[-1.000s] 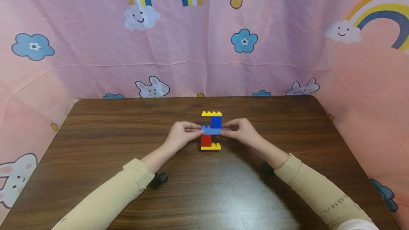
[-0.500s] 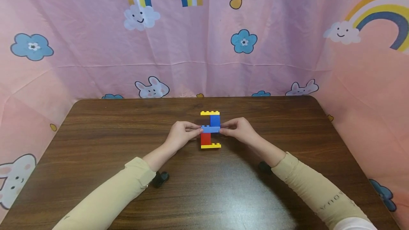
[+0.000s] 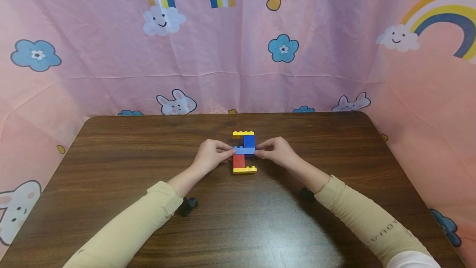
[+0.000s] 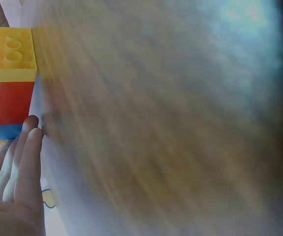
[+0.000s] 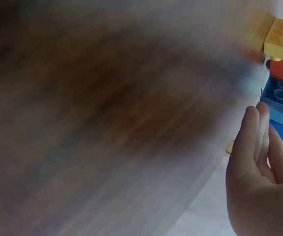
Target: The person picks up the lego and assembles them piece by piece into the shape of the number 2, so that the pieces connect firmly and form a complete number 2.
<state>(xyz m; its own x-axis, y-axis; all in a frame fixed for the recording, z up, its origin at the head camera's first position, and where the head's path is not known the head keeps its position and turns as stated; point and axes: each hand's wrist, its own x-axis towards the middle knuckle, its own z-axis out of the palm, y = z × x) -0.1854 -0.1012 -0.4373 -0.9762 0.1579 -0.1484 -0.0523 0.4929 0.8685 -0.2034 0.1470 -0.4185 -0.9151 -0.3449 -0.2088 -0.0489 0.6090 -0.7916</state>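
Note:
Between my hands is a stack of toy building bricks. A yellow brick [image 3: 244, 170] forms its bottom, with a red brick [image 3: 239, 161] on the left half. Across the middle runs a light blue brick [image 3: 246, 151]. Above its right half stands a dark blue brick [image 3: 249, 141], topped by another yellow brick [image 3: 243, 133]. My left hand [image 3: 210, 156] pinches the light blue brick's left end; my right hand [image 3: 279, 151] pinches its right end. The left wrist view shows the bottom yellow brick's hollow underside [image 4: 14, 49]. Whether the stack touches the table cannot be told.
The brown wooden table [image 3: 122, 148] extends around the hands. Dark objects [image 3: 187, 206] show under both forearms, partly hidden by the sleeves. A pink patterned curtain [image 3: 230, 53] hangs behind the table and along its sides.
The brick stack has tilted slightly, its height looking a little shorter, and has shifted marginally left in view. Both hands keep their pinch on the light blue brick.

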